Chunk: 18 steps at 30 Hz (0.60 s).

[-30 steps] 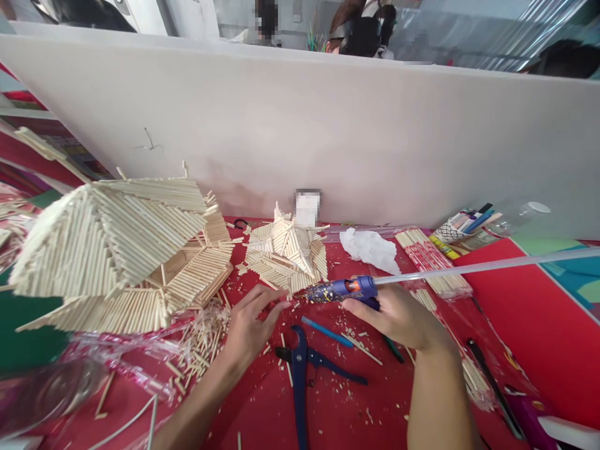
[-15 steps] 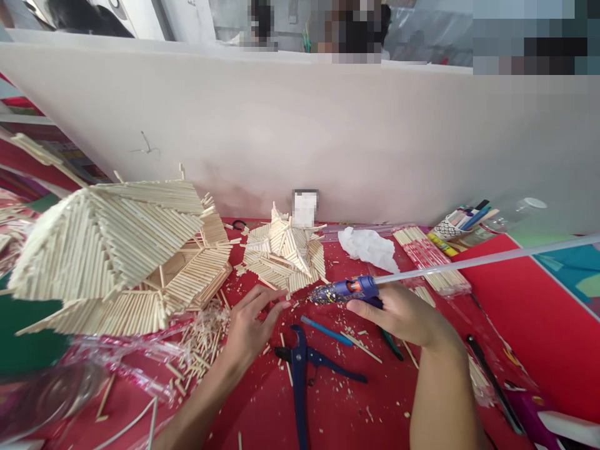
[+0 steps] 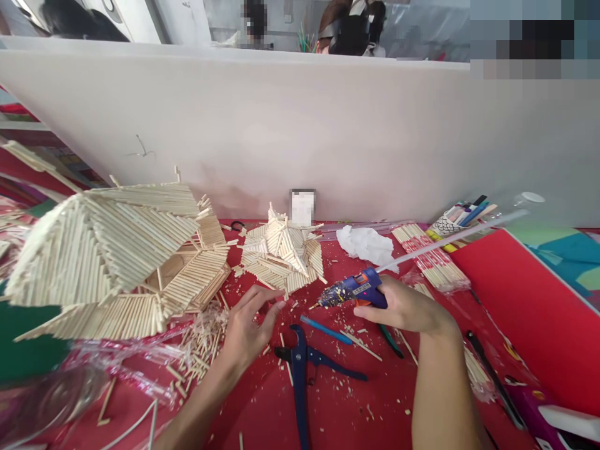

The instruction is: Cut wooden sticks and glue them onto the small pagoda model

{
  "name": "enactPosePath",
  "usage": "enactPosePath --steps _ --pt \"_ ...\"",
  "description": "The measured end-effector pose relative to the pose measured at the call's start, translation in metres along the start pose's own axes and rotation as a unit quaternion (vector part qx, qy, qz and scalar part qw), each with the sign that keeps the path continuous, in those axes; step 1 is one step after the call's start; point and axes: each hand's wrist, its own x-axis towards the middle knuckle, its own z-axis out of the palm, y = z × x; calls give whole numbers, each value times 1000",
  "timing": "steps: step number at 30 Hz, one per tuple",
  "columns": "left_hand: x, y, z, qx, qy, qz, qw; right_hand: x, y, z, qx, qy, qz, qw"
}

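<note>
My left hand (image 3: 249, 325) reaches to the front corner of a small model roof (image 3: 283, 250) built from thin wooden sticks. Its thumb and forefinger close around a short wooden stick (image 3: 286, 293) at that corner. In my right hand (image 3: 409, 306) is a blue hot glue gun (image 3: 352, 289) spattered with flecks, a long translucent glue stick (image 3: 450, 239) jutting from its back. The nozzle points left and down, a little apart from my left fingertips. Below lies a dark blue ratchet cutter (image 3: 300, 359), with a blue pen-like stick (image 3: 325, 329) beside it.
A larger stick-built pavilion model (image 3: 112, 244) stands at left, beside a heap of cut sticks (image 3: 206, 350) and plastic wrappers. Crumpled tissue (image 3: 365, 245), packed sticks (image 3: 431, 257) and a pen holder (image 3: 450, 224) are at right. A white partition (image 3: 300, 125) rises behind; people are beyond it.
The glue gun has pulled back to the right from my left fingertips, its nozzle dipping and its rear tilting up. My left hand stays at the model's corner.
</note>
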Motion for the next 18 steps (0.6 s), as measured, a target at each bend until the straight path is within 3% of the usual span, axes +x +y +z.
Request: enactPosePath --steps 5,12,18 --pt "0 -1 2 -1 8 0 1000 4 12 7 -39 -77 34 996" --pt "-2 -2 1 1 5 0 1000 7 27 12 -84 -65 54 993" --pt "-4 -8 -13 34 -12 1 999 4 24 9 -52 -115 85 988"
